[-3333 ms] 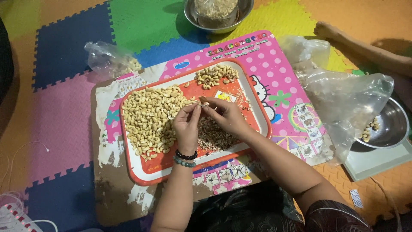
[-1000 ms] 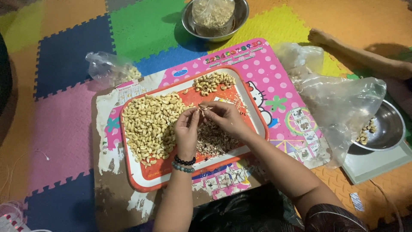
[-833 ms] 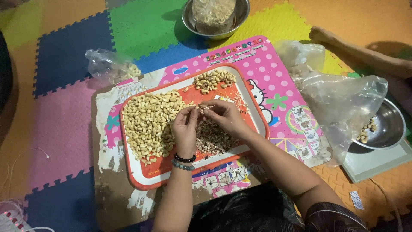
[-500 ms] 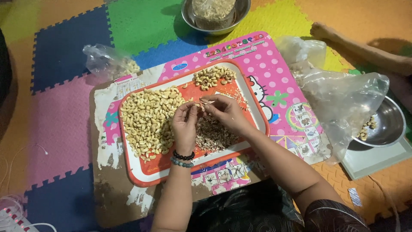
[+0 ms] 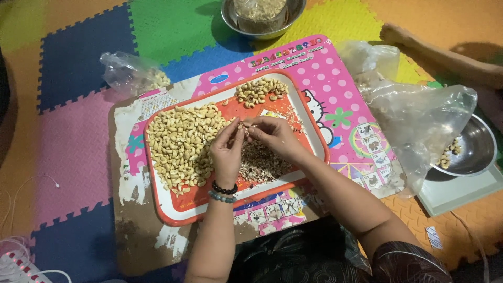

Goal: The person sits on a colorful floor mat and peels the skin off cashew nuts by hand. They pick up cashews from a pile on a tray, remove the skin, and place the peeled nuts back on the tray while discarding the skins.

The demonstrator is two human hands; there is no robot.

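Tray (image 5: pixel 173 212) rim: bare strip along near edge; big cashew pile (image 5: pixel 181 141) fills left, small pile (image 5: pixel 260 91) at far side, husk scraps (image 5: pixel 264 162) under hands. Vs 0.5 s ago: hands' position unchanged (frame shifted slightly). Left hand (image 5: pixel 228 152) & right hand (image 5: pixel 272 135) meet fingertip-to-fingertip over tray centre, both pinching one cashew (image 5: pixel 245 126)
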